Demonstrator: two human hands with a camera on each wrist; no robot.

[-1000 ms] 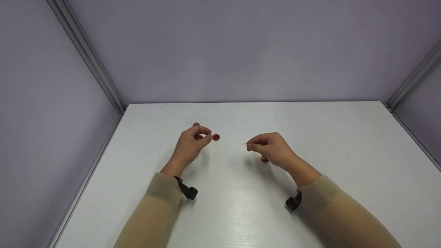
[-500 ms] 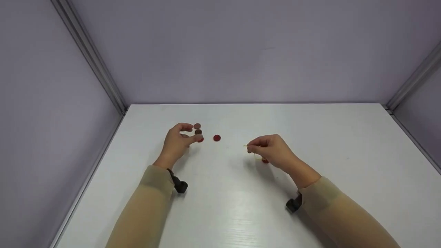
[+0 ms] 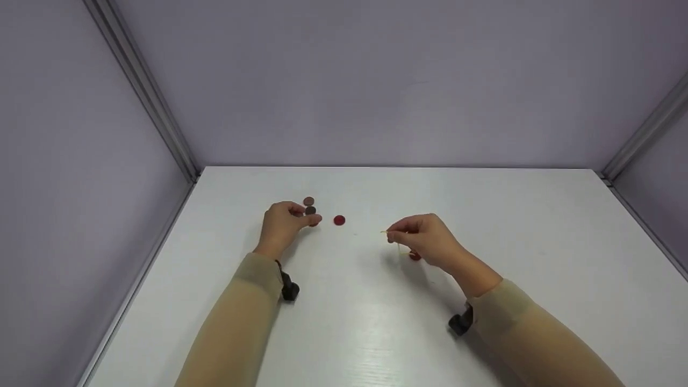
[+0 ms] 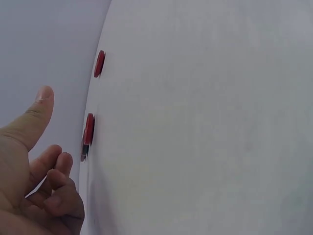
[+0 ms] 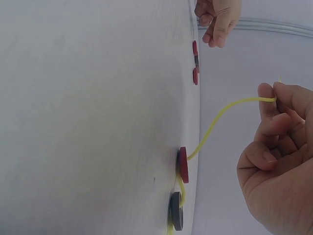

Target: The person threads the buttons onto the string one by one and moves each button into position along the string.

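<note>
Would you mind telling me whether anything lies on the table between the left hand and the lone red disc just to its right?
Nothing visible does. The left hand sits by the clustered discs, its fingers holding nothing, and bare white table separates them from the lone red disc.

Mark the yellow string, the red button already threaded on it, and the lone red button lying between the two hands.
yellow string (image 5: 222, 111): right wrist view, middle of its curved span.
threaded red button (image 5: 183, 165): right wrist view, its edge-on rim.
lone red button (image 3: 339, 220): head view, centre of its face.
</note>
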